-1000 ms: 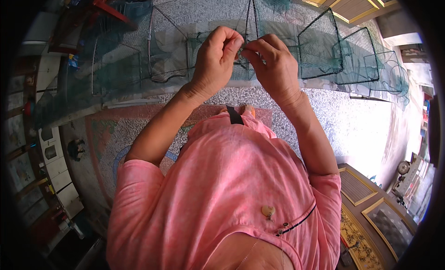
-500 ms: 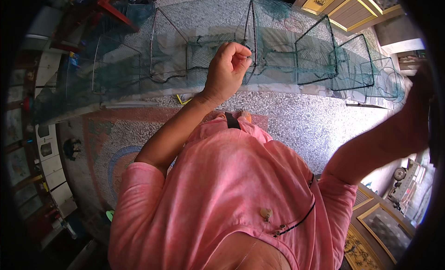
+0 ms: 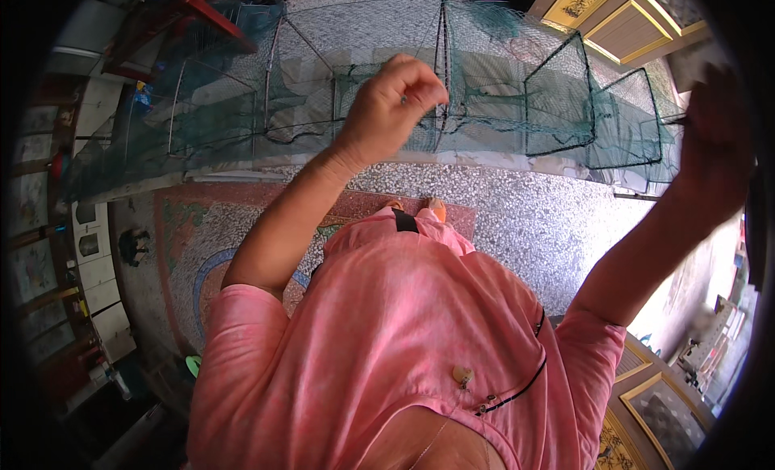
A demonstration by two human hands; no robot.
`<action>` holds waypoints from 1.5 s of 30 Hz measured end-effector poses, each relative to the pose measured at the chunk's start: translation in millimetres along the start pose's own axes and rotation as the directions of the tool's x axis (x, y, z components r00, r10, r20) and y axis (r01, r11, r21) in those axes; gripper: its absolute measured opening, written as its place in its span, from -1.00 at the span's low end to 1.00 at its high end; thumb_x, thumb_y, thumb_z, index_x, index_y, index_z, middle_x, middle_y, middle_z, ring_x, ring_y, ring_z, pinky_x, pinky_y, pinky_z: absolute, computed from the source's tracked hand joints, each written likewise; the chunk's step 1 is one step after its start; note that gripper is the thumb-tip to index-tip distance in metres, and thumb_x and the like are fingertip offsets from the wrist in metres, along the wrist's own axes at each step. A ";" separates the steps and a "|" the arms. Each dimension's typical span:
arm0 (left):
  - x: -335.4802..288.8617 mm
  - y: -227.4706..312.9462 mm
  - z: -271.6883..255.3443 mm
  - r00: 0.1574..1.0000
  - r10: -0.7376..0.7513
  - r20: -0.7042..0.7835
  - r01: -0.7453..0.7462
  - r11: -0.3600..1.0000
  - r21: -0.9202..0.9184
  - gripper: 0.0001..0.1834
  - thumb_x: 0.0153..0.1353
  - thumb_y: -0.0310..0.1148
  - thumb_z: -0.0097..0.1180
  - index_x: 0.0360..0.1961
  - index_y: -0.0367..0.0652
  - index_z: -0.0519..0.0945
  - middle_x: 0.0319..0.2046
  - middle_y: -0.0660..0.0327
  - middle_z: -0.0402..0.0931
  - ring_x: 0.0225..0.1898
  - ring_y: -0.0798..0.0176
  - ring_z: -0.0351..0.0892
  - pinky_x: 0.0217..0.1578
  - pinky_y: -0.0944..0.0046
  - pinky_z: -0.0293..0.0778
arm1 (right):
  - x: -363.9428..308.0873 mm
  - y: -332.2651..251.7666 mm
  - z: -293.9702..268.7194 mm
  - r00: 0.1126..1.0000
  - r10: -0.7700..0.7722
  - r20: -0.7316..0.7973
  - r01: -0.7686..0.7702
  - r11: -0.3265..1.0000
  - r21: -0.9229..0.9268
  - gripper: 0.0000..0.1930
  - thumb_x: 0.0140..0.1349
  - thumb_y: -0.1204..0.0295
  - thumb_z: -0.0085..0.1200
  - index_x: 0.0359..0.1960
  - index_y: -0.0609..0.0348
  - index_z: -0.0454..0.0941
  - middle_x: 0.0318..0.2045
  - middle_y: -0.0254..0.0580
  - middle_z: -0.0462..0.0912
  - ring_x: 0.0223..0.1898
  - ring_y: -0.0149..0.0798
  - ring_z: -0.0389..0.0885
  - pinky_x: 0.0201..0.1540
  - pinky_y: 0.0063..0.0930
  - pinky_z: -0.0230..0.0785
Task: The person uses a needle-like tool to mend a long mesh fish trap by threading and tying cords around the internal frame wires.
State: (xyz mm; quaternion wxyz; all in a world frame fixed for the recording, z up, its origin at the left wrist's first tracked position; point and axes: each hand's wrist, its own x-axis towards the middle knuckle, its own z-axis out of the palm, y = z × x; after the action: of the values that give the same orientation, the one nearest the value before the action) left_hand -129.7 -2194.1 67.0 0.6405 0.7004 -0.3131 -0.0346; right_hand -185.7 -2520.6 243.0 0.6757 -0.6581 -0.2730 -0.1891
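Note:
A long trap of green netting (image 3: pixel 484 98) over dark rectangular wire frames stretches left to right in front of me. Over its middle, beside a dark upright frame rod (image 3: pixel 443 46), my left hand (image 3: pixel 394 102) is closed, thumb and forefinger pinched together. What lies in the pinch is too small to make out. At the far right, past the trap's smaller frames, my right hand (image 3: pixel 714 139) is raised, dark and blurred. A thin dark pointed piece (image 3: pixel 675 121) shows by its fingers; I cannot tell whether it is held.
Below the trap is a speckled stone floor (image 3: pixel 517 220) with a reddish patterned border. A red wooden stand (image 3: pixel 218 22) is at the upper left, white cabinets (image 3: pixel 95 260) line the left, and panelled doors with gold trim (image 3: pixel 626 30) stand at the upper right.
My right hand has come inward from the right edge and shows more fully. My left hand stays over the trap's middle, turned slightly. The whole view has shifted a little.

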 end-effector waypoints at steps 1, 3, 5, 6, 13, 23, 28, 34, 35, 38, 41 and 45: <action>4.4 3.5 -1.7 0.992 -0.123 -0.013 0.119 0.974 -0.190 -0.87 0.29 -0.36 0.07 -0.21 -0.17 0.52 -0.36 0.30 0.48 -0.28 0.33 0.46 -0.09 0.37 0.41 | -5.2 27.5 22.7 0.992 0.123 -0.038 -0.128 0.977 -0.173 -0.85 0.29 0.29 0.02 -0.26 0.04 0.55 -0.49 -0.42 0.53 -0.51 -0.53 0.40 -0.38 -0.67 0.27; -0.7 2.9 -3.7 0.964 -0.252 -0.079 0.194 0.877 -0.439 -0.86 0.38 -0.38 -0.08 -0.25 -0.20 0.48 -0.33 0.25 0.51 -0.33 0.39 0.48 -0.07 0.34 0.45 | -12.1 93.5 72.6 0.931 0.356 -0.074 -0.348 0.813 -0.467 -0.73 0.27 0.21 0.11 -0.13 0.06 0.65 -0.56 -0.48 0.54 -0.58 -0.64 0.29 -0.55 -0.66 0.12; -5.6 -7.4 -4.9 0.918 -0.394 -0.052 0.271 0.716 -0.644 -0.87 0.38 -0.40 -0.11 -0.28 -0.19 0.46 -0.32 0.22 0.49 -0.38 0.42 0.45 -0.14 0.33 0.47 | -21.4 146.7 79.4 0.822 0.567 0.056 -0.448 0.704 -0.551 -0.69 0.37 0.18 -0.05 -0.14 0.08 0.65 -0.59 -0.40 0.55 -0.58 -0.58 0.33 -0.47 -0.61 0.24; -7.6 -12.2 -7.3 0.888 -0.459 -0.036 0.291 0.619 -0.730 -0.88 0.38 -0.42 -0.12 -0.29 -0.19 0.44 -0.32 0.20 0.48 -0.40 0.43 0.44 -0.17 0.32 0.48 | -20.0 159.0 88.9 0.762 0.644 0.068 -0.486 0.639 -0.596 -0.68 0.38 0.16 -0.08 -0.12 0.06 0.65 -0.57 -0.38 0.57 -0.58 -0.55 0.36 -0.44 -0.56 0.28; -8.6 0.3 31.1 0.836 -0.497 -0.235 0.487 0.868 -0.102 -0.81 0.23 -0.38 0.14 -0.21 -0.20 0.44 -0.36 0.27 0.44 -0.41 0.54 0.36 -0.41 0.50 0.32 | -11.4 216.2 90.7 0.515 0.764 0.389 -0.479 0.632 -0.609 -0.72 0.24 0.33 -0.05 -0.11 0.11 0.61 -0.41 -0.20 0.68 -0.37 -0.32 0.64 -0.27 -0.38 0.44; 14.2 -9.5 64.4 0.831 -0.272 -0.485 0.521 0.688 0.506 -0.72 -0.05 -0.49 0.24 -0.33 -0.22 0.40 -0.51 0.19 0.49 -0.46 0.25 0.51 -0.40 0.23 0.43 | -41.9 179.5 74.9 0.818 0.438 0.374 -0.081 0.731 -0.678 -0.83 0.03 0.38 0.23 -0.34 0.09 0.57 -0.41 -0.20 0.65 -0.35 -0.14 0.65 -0.27 -0.36 0.45; 11.5 -26.5 59.6 0.849 -0.260 -0.459 0.449 0.814 0.369 -0.80 -0.04 -0.46 0.25 -0.35 -0.20 0.53 -0.53 0.16 0.56 -0.47 0.11 0.58 -0.43 0.19 0.45 | -35.7 186.2 87.5 0.855 0.400 0.331 -0.176 0.823 -0.541 -0.87 0.07 0.42 0.20 -0.34 0.13 0.57 -0.42 -0.18 0.64 -0.37 -0.21 0.64 -0.25 -0.41 0.45; -0.1 -19.5 46.4 0.865 -0.360 -0.350 0.405 0.912 0.063 -0.85 0.19 -0.41 0.09 -0.28 -0.28 0.48 -0.52 0.13 0.55 -0.49 0.22 0.54 -0.41 0.24 0.43 | -27.6 202.3 109.0 0.827 0.433 0.359 -0.293 0.876 -0.384 -0.91 0.16 0.47 0.17 -0.31 0.13 0.55 -0.48 -0.46 0.57 -0.40 -0.58 0.43 -0.30 -0.62 0.34; -1.8 -19.6 43.8 0.858 -0.407 -0.313 0.417 0.908 -0.037 -0.84 0.20 -0.41 0.09 -0.27 -0.29 0.47 -0.51 0.13 0.54 -0.49 0.22 0.54 -0.41 0.24 0.43 | -26.9 203.3 111.5 0.815 0.448 0.367 -0.309 0.872 -0.379 -0.90 0.16 0.47 0.17 -0.31 0.14 0.55 -0.48 -0.45 0.57 -0.40 -0.57 0.44 -0.29 -0.62 0.35; -10.6 -25.8 52.6 0.876 -0.292 -0.383 0.361 0.925 0.119 -0.82 0.24 -0.37 0.09 -0.22 -0.25 0.44 -0.46 0.29 0.43 -0.50 0.47 0.34 -0.50 0.42 0.28 | -23.6 197.0 119.9 0.764 0.508 0.398 -0.327 0.836 -0.440 -0.88 0.17 0.46 0.15 -0.28 0.18 0.55 -0.45 -0.37 0.61 -0.37 -0.54 0.50 -0.24 -0.57 0.39; -15.4 -26.4 49.5 0.882 -0.295 -0.369 0.371 0.916 0.155 -0.82 0.24 -0.34 0.12 -0.26 -0.22 0.46 -0.46 0.32 0.43 -0.50 0.53 0.30 -0.52 0.47 0.25 | -27.7 191.6 118.8 0.777 0.508 0.373 -0.276 0.806 -0.524 -0.86 0.17 0.42 0.16 -0.28 0.19 0.56 -0.40 -0.30 0.64 -0.32 -0.49 0.56 -0.21 -0.54 0.42; -13.7 -13.2 37.6 0.830 -0.465 -0.309 0.468 0.881 -0.068 -0.84 0.21 -0.35 0.17 -0.34 -0.22 0.49 -0.51 0.33 0.47 -0.46 0.47 0.40 -0.41 0.42 0.36 | -39.9 178.8 109.8 0.867 0.421 0.266 -0.243 0.823 -0.513 -0.67 0.27 0.23 0.00 -0.03 0.15 0.45 -0.31 -0.07 0.68 -0.22 -0.10 0.67 -0.13 -0.32 0.46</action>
State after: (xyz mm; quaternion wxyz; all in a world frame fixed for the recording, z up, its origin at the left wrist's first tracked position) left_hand -152.4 -2220.6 43.4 0.6508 0.7551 -0.0264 -0.0755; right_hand -120.1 -2404.6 76.1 0.4580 -0.8612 -0.2203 0.0009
